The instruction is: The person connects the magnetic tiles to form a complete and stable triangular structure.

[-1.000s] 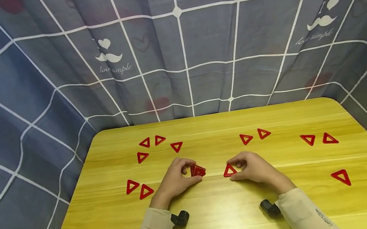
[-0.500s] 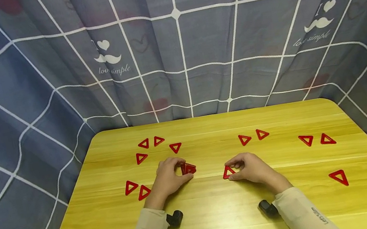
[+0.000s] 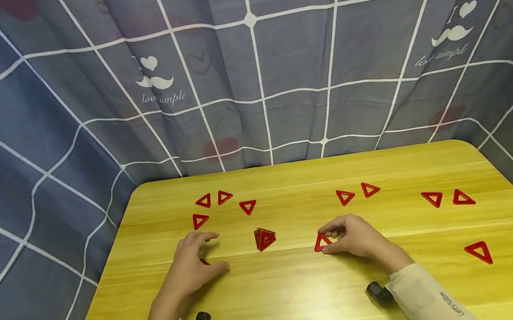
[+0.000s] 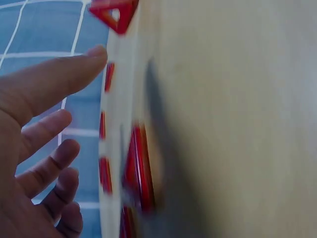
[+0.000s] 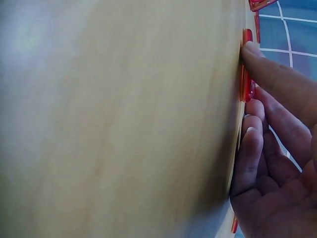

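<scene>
My left hand (image 3: pixel 185 274) is spread with thumb and fingers apart, holding nothing. It hovers over the left of the table and covers most of the red triangles there; a bit of one red triangle (image 3: pixel 204 262) shows between finger and thumb. In the left wrist view two red triangular frames (image 4: pixel 142 168) stand out below the thumb. A small overlapping pile of red triangles (image 3: pixel 264 238) lies between the hands. My right hand (image 3: pixel 360 238) pinches a flat red triangle frame (image 3: pixel 317 246) by its right side, between thumb and fingers, at the tabletop.
On the yellow wooden table (image 3: pixel 287 303), several red triangles (image 3: pixel 248 208) lie at the back left. A pair (image 3: pixel 370 189) is at the back right, with more triangles (image 3: pixel 479 253) farther right. A grey checked curtain (image 3: pixel 221 74) hangs behind and at both sides.
My left hand has let go of the pile of red triangles, opened, and moved left. The pile now lies on the table. The right hand stays at its triangle.
</scene>
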The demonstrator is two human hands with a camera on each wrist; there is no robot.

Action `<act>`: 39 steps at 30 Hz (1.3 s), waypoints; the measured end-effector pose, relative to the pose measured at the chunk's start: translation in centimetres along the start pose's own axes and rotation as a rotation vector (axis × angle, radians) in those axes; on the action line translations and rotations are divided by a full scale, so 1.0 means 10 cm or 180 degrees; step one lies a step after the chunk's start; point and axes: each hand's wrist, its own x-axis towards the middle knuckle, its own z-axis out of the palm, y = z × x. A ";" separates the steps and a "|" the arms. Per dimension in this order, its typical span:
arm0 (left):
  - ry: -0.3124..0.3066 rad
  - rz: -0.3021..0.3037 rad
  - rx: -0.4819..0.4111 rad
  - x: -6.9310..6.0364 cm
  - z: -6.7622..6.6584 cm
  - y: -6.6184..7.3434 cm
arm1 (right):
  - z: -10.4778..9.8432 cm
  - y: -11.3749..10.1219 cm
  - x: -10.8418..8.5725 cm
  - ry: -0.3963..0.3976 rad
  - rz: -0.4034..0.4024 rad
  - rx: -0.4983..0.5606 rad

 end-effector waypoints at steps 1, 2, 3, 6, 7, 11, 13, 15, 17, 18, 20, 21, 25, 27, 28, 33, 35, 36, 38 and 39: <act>0.0015 0.0024 0.0051 -0.04 -0.04 -0.05 | 0.00 0.00 0.00 0.0002 0.0007 -0.0002; 0.0032 0.0040 0.0090 -0.07 -0.07 -0.10 | 0.00 0.01 0.00 -0.0004 0.0011 0.0012; 0.0046 0.0061 0.0125 -0.10 -0.10 -0.15 | 0.00 0.01 0.00 -0.0005 0.0014 0.0014; 0.0034 0.0102 0.0259 -0.18 -0.17 -0.26 | -0.01 0.02 0.00 -0.0020 0.0002 0.0053; 0.0009 0.0108 0.0300 -0.19 -0.19 -0.29 | -0.01 0.03 0.00 -0.0029 -0.0007 0.0073; -0.0107 0.0132 0.0386 -0.23 -0.22 -0.35 | -0.01 0.04 0.00 -0.0028 -0.0007 0.0120; -0.0141 0.0162 0.0402 -0.22 -0.22 -0.36 | -0.02 0.05 0.00 -0.0018 0.0004 0.0125; -0.0158 0.0181 0.0405 -0.22 -0.22 -0.37 | -0.02 0.05 0.00 -0.0009 0.0019 0.0129; -0.0179 0.0205 0.0435 -0.21 -0.21 -0.37 | -0.02 0.04 0.00 -0.0008 0.0023 0.0131; -0.0188 0.0220 0.0451 -0.21 -0.21 -0.37 | -0.02 0.04 0.00 -0.0009 0.0024 0.0130; -0.0219 0.0256 0.0485 -0.20 -0.22 -0.38 | -0.02 0.03 0.00 -0.0013 0.0022 0.0122; -0.0240 0.0280 0.0512 -0.20 -0.22 -0.38 | -0.02 0.03 0.00 -0.0014 0.0022 0.0116; -0.0316 0.0389 0.0587 -0.18 -0.24 -0.39 | -0.02 0.01 0.00 -0.0025 0.0028 0.0097; -0.0333 0.0420 0.0620 -0.16 -0.24 -0.39 | -0.02 0.01 0.00 -0.0025 0.0028 0.0088; -0.0337 0.0424 0.0624 -0.16 -0.24 -0.38 | -0.02 0.01 0.00 -0.0026 0.0025 0.0086; -0.0285 0.0381 0.0560 -0.12 -0.19 -0.34 | -0.02 0.01 0.01 -0.0040 0.0014 0.0093; -0.0216 0.0376 0.0474 -0.10 -0.17 -0.30 | -0.02 0.01 0.02 -0.0047 0.0007 0.0104; -0.0175 0.0390 0.0434 -0.09 -0.16 -0.28 | -0.02 0.01 0.02 -0.0049 0.0003 0.0108; -0.0097 0.0435 0.0353 -0.07 -0.14 -0.23 | -0.02 0.01 0.02 -0.0049 0.0009 0.0117; -0.0069 0.0456 0.0313 -0.06 -0.13 -0.20 | -0.02 0.01 0.02 -0.0044 0.0012 0.0121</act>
